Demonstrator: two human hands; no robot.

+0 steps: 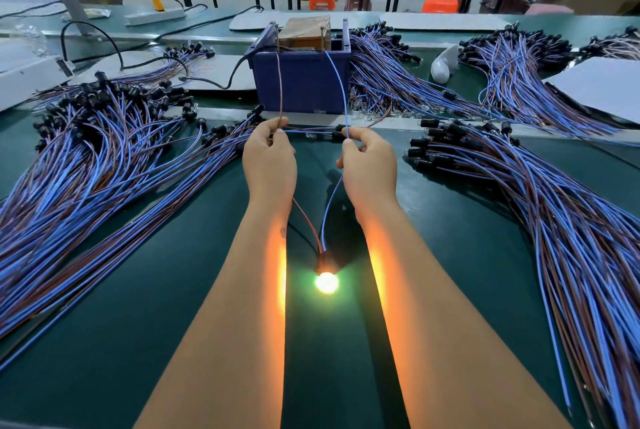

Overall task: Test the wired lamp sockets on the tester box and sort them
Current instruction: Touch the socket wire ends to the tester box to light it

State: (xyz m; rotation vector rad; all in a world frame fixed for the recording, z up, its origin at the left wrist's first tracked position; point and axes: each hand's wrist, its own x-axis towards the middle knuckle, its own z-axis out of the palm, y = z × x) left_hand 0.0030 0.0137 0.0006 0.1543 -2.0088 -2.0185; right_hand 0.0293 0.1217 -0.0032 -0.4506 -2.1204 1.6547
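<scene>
No text, label, brand, number or sign can be read on anything in view.

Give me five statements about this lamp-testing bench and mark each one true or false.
1. The bulb between the forearms is lit. True.
2. The left hand pinches the blue wire. False: it pinches the brown wire, which runs up to the tester box; the right hand pinches the blue wire.
3. The tester box is red. False: it is dark blue.
4. Piles of wired sockets lie on both sides of the hands, a left pile and a right pile. True.
5. The lit socket hangs in the air above the box. False: it is down by the green mat, near the person.
</scene>
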